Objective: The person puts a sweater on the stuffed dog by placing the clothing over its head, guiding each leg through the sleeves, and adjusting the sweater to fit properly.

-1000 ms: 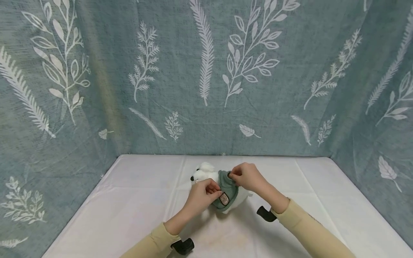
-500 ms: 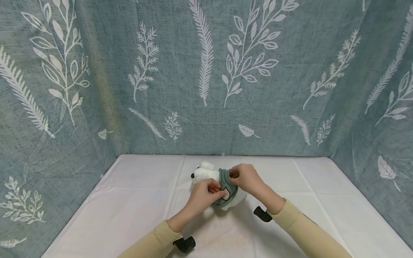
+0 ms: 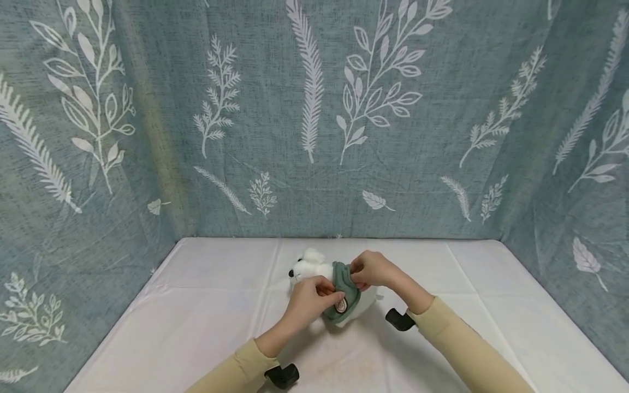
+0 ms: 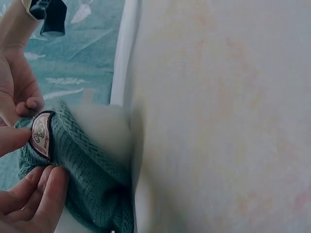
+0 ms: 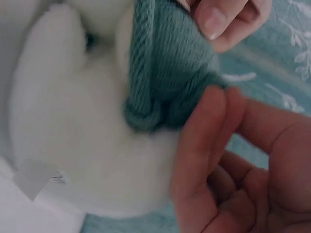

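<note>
Two hands work one white plush toy (image 3: 314, 270) lying at table (image 3: 206, 327) centre, head toward 10 o'clock. Left hand (image 3: 309, 300) pinches the green knit sweater (image 3: 345, 284) at the toy's 7 o'clock side, fingers (image 4: 46, 191) curled on the hem just below the oval patch (image 4: 41, 135). Right hand (image 3: 371, 268) grips the sweater's bunched edge at 2 o'clock, thumb and fingers (image 5: 204, 145) clamped on the knit roll (image 5: 163, 73). Sweater sits rolled up around the toy's body, white belly (image 5: 77, 141) exposed. Leaf-print curtain (image 3: 314, 109) at 12 o'clock behind.
</note>
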